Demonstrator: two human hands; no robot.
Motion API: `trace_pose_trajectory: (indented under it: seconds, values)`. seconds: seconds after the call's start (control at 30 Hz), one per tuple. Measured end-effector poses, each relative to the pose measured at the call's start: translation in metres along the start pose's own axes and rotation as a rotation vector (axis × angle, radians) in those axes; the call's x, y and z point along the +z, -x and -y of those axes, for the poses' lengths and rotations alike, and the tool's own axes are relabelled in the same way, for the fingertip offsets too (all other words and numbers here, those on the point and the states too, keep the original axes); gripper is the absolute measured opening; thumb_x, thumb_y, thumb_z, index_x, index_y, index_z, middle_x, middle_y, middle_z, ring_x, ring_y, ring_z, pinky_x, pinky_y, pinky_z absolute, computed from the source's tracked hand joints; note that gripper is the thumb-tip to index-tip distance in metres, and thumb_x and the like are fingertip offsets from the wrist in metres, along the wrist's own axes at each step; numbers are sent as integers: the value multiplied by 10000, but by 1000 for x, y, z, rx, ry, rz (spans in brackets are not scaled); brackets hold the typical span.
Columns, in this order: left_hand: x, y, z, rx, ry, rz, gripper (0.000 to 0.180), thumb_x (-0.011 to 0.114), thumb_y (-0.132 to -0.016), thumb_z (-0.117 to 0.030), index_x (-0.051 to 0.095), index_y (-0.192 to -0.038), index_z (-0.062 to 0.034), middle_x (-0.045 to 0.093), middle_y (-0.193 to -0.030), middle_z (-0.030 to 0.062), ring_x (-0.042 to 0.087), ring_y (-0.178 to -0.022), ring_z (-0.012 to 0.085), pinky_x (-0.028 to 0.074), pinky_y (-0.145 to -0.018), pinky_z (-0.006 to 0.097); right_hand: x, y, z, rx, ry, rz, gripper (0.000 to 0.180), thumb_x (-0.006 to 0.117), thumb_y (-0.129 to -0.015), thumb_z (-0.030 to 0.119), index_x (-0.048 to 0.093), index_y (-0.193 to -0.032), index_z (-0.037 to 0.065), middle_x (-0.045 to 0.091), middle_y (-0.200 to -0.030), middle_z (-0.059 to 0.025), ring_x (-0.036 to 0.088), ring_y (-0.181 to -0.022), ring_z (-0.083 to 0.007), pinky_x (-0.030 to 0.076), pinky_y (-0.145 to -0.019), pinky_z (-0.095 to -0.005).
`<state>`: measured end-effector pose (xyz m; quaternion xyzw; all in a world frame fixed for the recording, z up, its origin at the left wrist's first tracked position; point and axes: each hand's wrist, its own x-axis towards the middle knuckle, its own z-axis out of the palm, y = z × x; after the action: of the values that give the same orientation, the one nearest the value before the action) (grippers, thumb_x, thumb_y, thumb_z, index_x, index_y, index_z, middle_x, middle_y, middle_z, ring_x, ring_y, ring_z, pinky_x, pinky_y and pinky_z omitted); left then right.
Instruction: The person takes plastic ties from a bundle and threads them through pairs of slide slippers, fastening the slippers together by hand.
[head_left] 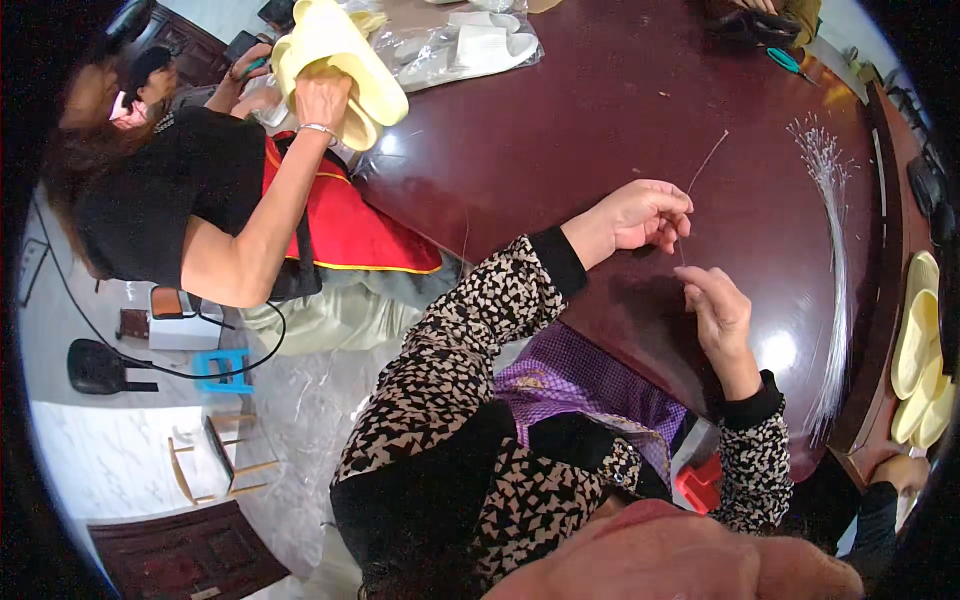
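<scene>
My left hand point(645, 215) is closed over the dark red table, its thumb and fingers pinching a thin strand point(708, 161). One end of the strand sticks up and away past the fingers. Its lower end runs down to my right hand point(722, 310), whose thumb and forefinger are pinched together on it. The strand is too fine to tell its material. To the right of both hands a long bundle of thin, clear-whitish strands point(835, 240) lies on the table point(600, 130), with its far ends fanned out.
At left, a co-worker in a red apron holds pale yellow slippers point(335, 60). White slippers in clear plastic point(465, 52) lie at the far edge. Teal-handled scissors point(785, 63) lie far right, near another person's hand. More yellow slippers point(918, 345) sit beyond the table's raised right edge.
</scene>
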<state>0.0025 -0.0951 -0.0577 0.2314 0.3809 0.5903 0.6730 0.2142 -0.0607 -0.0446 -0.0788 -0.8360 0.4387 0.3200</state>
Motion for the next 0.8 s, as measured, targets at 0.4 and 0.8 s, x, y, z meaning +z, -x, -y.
trace_pose_trajectory:
  seconds: [0.4,0.8]
  values:
    - [0,1,0,5,3,-45,82,527,-894,-113,557,-896,-36,622,-714,104,581,-527,156,513,-494,329,3,3,-19,120,-28,-120,201,533,-930,129,631,-1068,19,527,-717,42,453,-636,-31,384,-568,-178]
    - [1,-2,0,13,5,-39,86,528,-891,-112,569,-883,-37,618,-709,96,575,-519,161,501,-480,305,-1,0,-25,127,25,-158,235,520,-938,154,622,-1097,14,547,-759,26,462,-646,-50,398,-586,-192]
